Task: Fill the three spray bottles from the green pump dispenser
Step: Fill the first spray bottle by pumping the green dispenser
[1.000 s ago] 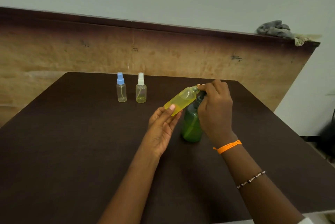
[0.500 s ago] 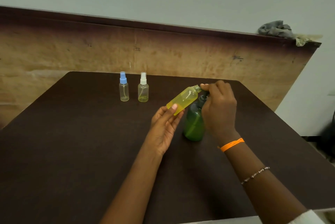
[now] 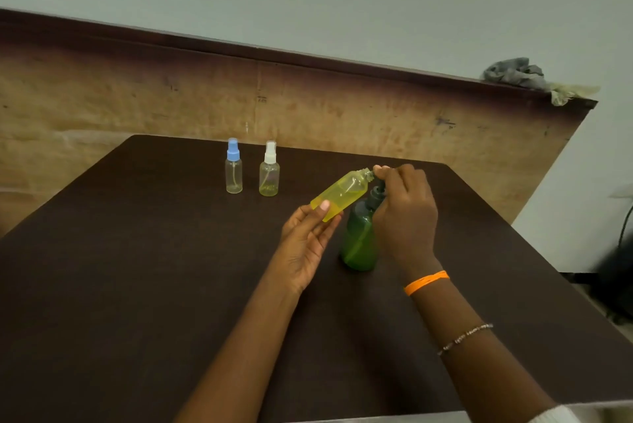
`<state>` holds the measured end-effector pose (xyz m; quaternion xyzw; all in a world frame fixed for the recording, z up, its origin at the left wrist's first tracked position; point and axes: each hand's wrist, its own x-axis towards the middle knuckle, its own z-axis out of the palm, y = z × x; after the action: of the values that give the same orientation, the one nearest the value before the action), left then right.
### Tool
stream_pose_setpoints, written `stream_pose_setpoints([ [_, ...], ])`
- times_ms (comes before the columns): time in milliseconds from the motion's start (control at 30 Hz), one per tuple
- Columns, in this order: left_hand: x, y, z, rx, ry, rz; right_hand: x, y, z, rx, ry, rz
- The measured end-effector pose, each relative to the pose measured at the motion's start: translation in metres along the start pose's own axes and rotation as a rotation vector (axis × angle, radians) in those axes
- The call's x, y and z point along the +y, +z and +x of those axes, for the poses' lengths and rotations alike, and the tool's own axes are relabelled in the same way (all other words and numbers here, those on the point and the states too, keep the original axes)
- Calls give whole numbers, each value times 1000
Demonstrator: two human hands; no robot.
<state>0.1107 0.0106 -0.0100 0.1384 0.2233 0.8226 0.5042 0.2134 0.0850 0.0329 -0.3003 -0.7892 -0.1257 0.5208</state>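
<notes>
Three spray bottles are in play, and the filling step looks to be on the uncapped yellow bottle point(image 3: 340, 193). The left hand point(image 3: 308, 244) cradles its lower end, thumb pressed on the front and fingers curled behind, tilting its open neck up toward the right hand point(image 3: 404, 213). That hand sits over the pump head of the green pump dispenser point(image 3: 359, 241), fingers curled down around the top, fingertips just beside the bottle's neck; the nozzle itself is hidden under them. The dispenser stands on the counter point(image 3: 137, 285) directly below the right hand. The next move probably calls for holding the neck steady at the nozzle while pressing the pump. Beyond the left hand, well apart, stand the blue-capped bottle point(image 3: 234, 167) and the white-capped bottle point(image 3: 269, 170), upright, side by side.
</notes>
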Motion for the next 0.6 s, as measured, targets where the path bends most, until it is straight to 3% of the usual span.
stream_pose_setpoints([
  [133,-1,-1,0,27,3,-4,-2,9,-9,47,46,3],
  [367,1,1,-1,5,8,-5,3,-10,16,-66,-27,47],
  [600,-1,-1,1,21,-2,-5,-4,7,-5,41,57,94],
])
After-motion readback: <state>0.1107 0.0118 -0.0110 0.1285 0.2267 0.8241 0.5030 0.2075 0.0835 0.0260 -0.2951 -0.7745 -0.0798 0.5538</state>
